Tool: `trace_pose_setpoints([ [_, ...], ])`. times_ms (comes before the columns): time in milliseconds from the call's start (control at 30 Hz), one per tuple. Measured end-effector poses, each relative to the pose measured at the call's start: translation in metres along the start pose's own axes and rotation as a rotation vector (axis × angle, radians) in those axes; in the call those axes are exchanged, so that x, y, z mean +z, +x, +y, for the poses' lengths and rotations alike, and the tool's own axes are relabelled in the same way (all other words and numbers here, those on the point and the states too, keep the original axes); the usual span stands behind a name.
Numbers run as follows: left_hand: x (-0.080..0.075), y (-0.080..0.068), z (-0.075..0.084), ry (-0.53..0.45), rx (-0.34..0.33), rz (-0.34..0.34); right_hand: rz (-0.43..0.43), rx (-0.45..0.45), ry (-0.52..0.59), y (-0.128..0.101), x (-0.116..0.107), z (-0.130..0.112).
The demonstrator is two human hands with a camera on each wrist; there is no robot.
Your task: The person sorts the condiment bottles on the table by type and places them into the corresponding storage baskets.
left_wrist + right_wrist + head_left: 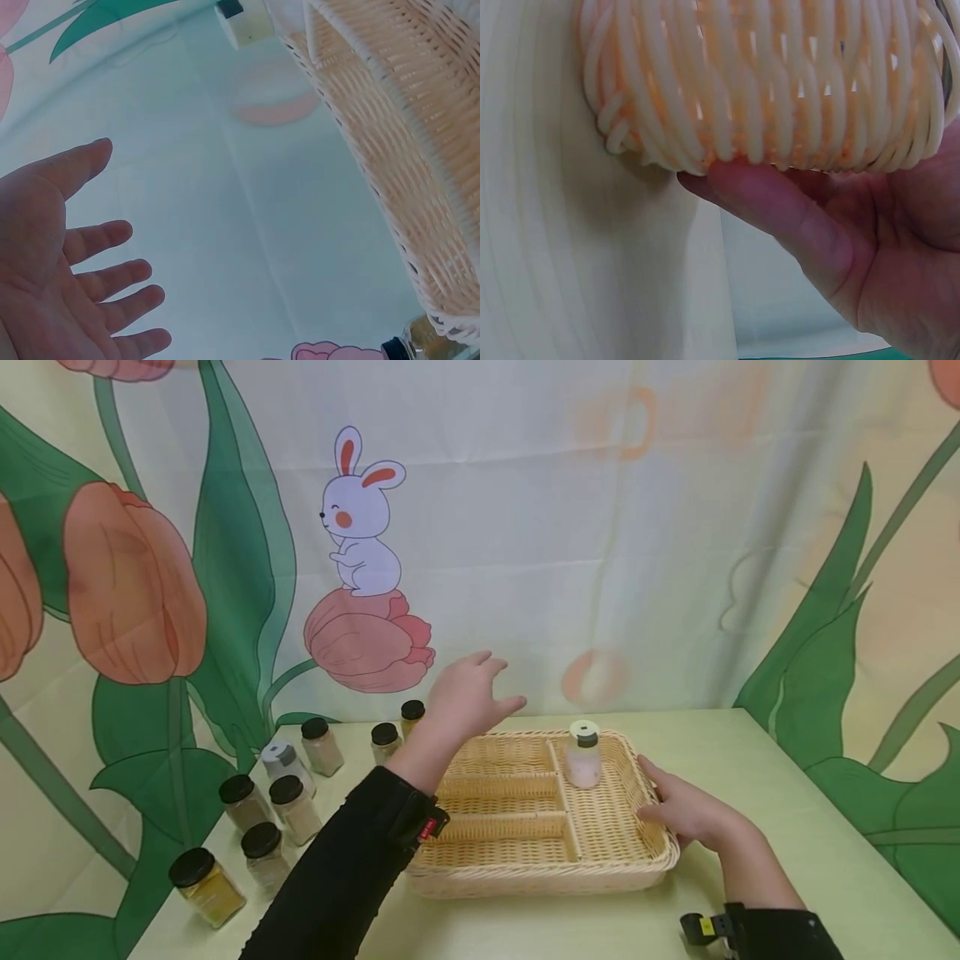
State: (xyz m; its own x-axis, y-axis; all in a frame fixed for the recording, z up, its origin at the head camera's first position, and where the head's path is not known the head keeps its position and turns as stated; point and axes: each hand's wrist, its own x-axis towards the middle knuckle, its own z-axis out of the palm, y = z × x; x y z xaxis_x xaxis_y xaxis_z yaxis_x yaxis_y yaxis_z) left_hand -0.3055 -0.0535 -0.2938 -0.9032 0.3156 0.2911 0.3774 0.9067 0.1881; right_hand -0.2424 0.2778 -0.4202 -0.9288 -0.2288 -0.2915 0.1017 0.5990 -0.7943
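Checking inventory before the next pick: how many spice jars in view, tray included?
10. One white-lidded jar stands in the wicker tray. Nine jars stand on the table left of it, two partly behind the left hand. The arm may hide more.

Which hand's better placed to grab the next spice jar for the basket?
Left. The left hand hovers open above the basket's far-left corner, close to the spice jars standing left of it. The right hand rests against the basket's right rim.
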Motion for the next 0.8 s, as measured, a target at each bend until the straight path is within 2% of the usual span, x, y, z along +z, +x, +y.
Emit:
trace_pose_setpoints([
  [133,-0.001,-0.003,-0.011,0.011,-0.03,0.014,0.0,0.001,0.002,0.0,0.001,0.0],
  [433,-0.005,-0.01,-0.035,-0.06,-0.09,0.009,-0.005,0.0,0.003,-0.001,0.0,-0.001],
  [800,-0.014,-0.014,-0.072,-0.064,-0.141,0.057,-0.015,-0.003,0.021,0.0,-0.001,-0.002],
])
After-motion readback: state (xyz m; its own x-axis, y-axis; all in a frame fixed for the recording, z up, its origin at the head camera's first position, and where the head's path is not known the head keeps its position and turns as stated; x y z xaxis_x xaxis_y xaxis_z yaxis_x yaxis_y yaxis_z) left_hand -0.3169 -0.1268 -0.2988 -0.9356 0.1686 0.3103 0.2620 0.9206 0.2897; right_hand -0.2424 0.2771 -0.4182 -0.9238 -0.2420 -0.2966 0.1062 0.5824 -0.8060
